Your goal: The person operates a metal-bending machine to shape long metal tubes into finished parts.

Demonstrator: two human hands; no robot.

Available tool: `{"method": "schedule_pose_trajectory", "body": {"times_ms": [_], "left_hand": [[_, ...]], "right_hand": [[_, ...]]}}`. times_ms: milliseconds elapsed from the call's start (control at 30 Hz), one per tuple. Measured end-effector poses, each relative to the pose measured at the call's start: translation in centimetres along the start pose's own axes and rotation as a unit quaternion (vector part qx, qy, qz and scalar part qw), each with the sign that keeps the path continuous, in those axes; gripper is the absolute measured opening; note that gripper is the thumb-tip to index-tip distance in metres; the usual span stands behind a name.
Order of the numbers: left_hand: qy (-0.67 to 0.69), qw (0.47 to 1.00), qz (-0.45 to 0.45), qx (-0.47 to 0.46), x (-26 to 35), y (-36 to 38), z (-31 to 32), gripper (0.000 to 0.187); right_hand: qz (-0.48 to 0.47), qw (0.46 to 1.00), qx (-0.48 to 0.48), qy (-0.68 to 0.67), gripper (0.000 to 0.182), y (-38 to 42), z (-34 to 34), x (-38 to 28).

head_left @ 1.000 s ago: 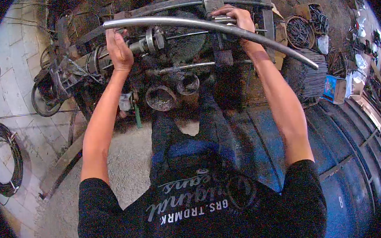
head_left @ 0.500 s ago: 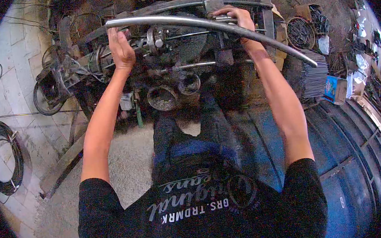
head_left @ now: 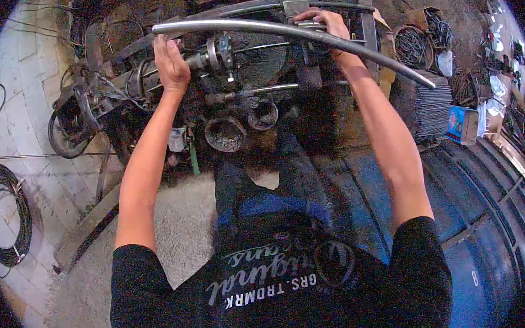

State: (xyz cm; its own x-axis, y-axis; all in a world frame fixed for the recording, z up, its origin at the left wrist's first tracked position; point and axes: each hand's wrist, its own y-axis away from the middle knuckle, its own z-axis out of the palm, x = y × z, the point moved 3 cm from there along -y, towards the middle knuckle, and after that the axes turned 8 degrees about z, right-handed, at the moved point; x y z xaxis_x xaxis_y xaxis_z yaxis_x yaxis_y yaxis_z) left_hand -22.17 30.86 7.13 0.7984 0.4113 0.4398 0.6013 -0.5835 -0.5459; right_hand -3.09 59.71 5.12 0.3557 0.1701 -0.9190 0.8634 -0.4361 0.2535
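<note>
A long smooth metal rod (head_left: 233,25) runs across in front of the machine, bright at its left end and darker to the right. My left hand (head_left: 171,63) is upright beside the machine's left part, fingers stretched out, fingertips right at the rod's left end. My right hand (head_left: 332,28) is bent over a metal block (head_left: 295,8) with a shiny cylinder on the machine, and the rod crosses in front of its palm. Left of centre is a bolted round collar (head_left: 220,55). Guide bars (head_left: 269,90) run along the machine's lower side.
Two round metal cups (head_left: 225,134) hang at the machine's near side. At right are a basket of metal pieces (head_left: 413,47), stacked rods (head_left: 434,110), a blue box (head_left: 461,122) and a large blue drum (head_left: 463,210). A black coil (head_left: 1,215) lies on the left floor.
The bolted collar has turned, and a bolt now shows at its lower side. My left hand and the rod's left end have shifted slightly right; my right hand stays at the block.
</note>
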Motion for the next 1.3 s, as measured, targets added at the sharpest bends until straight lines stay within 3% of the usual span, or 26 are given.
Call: {"method": "schedule_pose_trajectory", "body": {"times_ms": [67,100,167,200,267,300,433,533,600,633,667,733,867,933,1033,1100,1200,1300], "left_hand": [[0.084,0.993,-0.086,-0.007,0.7,0.0,0.0,0.043],[0.085,0.993,-0.086,-0.006,-0.2,0.5,0.3,0.043],[-0.024,0.999,0.027,-0.036,-2.4,1.7,0.9,0.045],[-0.024,0.999,0.027,-0.036,-1.7,1.3,0.7,0.045],[0.081,0.992,-0.096,-0.011,0.1,0.3,0.1,0.043],[0.080,0.992,-0.095,-0.010,0.1,0.2,0.1,0.043],[0.078,0.992,-0.098,0.006,0.5,-0.1,0.2,0.038],[0.076,0.994,-0.074,0.018,0.5,-0.3,0.0,0.037],[0.072,0.995,-0.067,0.014,0.5,-0.4,0.1,0.036],[0.091,0.993,-0.073,0.013,0.3,-0.4,0.2,0.036],[0.110,0.991,-0.080,0.011,0.2,-0.3,0.3,0.035],[0.103,0.992,-0.073,0.018,0.9,-0.6,0.1,0.036],[0.063,0.995,-0.078,0.003,0.8,-0.3,0.0,0.037],[0.087,0.990,-0.107,0.006,1.1,-0.4,0.0,0.039],[0.097,0.990,-0.098,0.007,0.7,-0.1,-0.1,0.040],[0.069,0.997,-0.037,0.006,1.0,-0.2,-0.1,0.041],[0.104,0.988,-0.117,0.010,1.6,-0.3,-0.3,0.041],[0.096,0.989,-0.110,0.006,1.2,-0.4,-0.3,0.041]], "right_hand": [[-0.058,0.998,0.005,0.025,0.042,0.7,-0.2,-1.4],[-0.059,0.998,0.006,0.026,0.042,0.7,-0.4,-1.4],[-0.009,0.999,-0.014,0.041,0.042,0.2,-0.2,-0.6],[-0.009,0.999,-0.014,0.041,0.042,-0.3,0.0,0.5],[-0.150,0.987,0.049,0.024,0.052,-1.1,0.0,2.3],[-0.173,0.983,0.051,0.028,0.052,-0.8,0.0,1.4],[-0.103,0.993,0.038,0.038,0.052,-0.3,-0.3,0.7],[-0.069,0.991,-0.001,0.112,0.039,-0.1,-0.1,0.0],[-0.091,0.995,0.028,0.042,0.037,0.2,-0.1,-0.3],[-0.055,0.998,0.026,0.001,0.036,-0.1,-0.1,0.0],[-0.058,0.998,0.030,0.002,0.036,0.1,-0.1,0.1],[-0.095,0.982,0.065,0.148,0.036,0.4,0.0,-0.6],[-0.126,0.987,0.074,0.068,0.031,0.6,0.1,-0.8],[-0.106,0.987,0.073,0.099,0.031,0.6,0.0,-1.0],[-0.158,0.973,0.078,0.150,0.036,0.6,0.2,-1.1],[-0.093,0.994,0.047,0.027,0.035,0.5,0.1,-0.9],[-0.055,0.992,0.043,0.106,0.037,0.9,0.0,-1.7],[-0.099,0.986,0.070,0.111,0.038,0.9,0.1,-1.3]]}}
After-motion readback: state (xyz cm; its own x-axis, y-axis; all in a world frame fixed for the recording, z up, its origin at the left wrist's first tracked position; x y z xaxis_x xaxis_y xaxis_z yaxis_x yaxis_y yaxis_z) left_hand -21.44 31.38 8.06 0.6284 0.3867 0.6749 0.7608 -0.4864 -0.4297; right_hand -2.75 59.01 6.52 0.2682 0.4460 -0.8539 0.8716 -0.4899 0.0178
